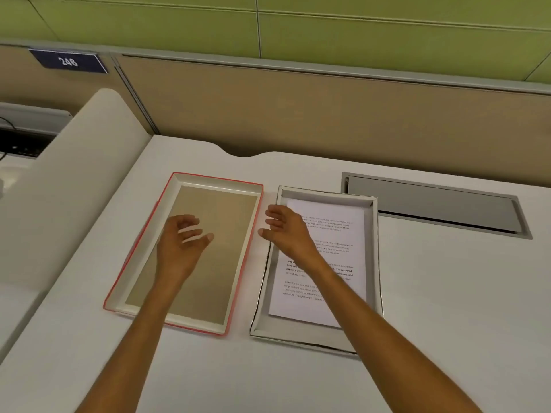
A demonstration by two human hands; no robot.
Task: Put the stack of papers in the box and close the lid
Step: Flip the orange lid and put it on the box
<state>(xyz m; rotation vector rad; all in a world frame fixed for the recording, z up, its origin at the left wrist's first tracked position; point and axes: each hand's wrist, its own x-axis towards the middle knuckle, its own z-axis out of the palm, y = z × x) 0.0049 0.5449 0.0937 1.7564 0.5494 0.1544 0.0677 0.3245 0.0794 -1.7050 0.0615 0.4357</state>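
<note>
A white shallow box [376,263] lies on the desk right of centre, with the stack of printed papers [334,234] lying flat inside it. To its left the lid [238,263] lies upside down, red on the outside, white walls, brown inner face. My left hand [182,245] hovers over the lid's middle, fingers spread, holding nothing. My right hand [283,231] is over the box's left wall, near the gap between box and lid, fingers apart and empty; its forearm crosses the papers.
A grey cable hatch [432,204] is set into the white desk [447,308] behind the box on the right. A beige partition [298,114] stands along the far edge. A rounded cream divider [74,189] borders the desk on the left.
</note>
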